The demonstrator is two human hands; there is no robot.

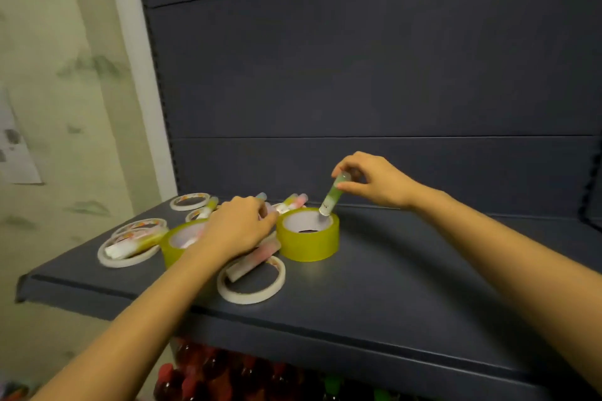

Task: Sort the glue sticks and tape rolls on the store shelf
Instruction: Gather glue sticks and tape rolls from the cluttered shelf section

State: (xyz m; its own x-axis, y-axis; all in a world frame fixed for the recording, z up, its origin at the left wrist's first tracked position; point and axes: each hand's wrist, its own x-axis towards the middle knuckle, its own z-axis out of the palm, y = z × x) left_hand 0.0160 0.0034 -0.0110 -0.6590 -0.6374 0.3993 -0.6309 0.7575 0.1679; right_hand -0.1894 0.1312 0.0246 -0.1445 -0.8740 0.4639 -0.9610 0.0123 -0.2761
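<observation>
Glue stick (pixel 333 194), green translucent plastic: pinched in your right hand (pixel 374 182), tilted, lower end inside right wide yellow tape roll (pixel 308 238) on dark shelf (pixel 423 286). Your left hand (pixel 237 228): curled over pastel glue sticks (pixel 294 200), grasp unclear.

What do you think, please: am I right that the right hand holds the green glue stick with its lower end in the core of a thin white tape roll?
Not quite: the roll is wrong. The head view shows the right hand holding the green glue stick with its lower end in the core of a wide yellow tape roll, not a thin white one.
</observation>
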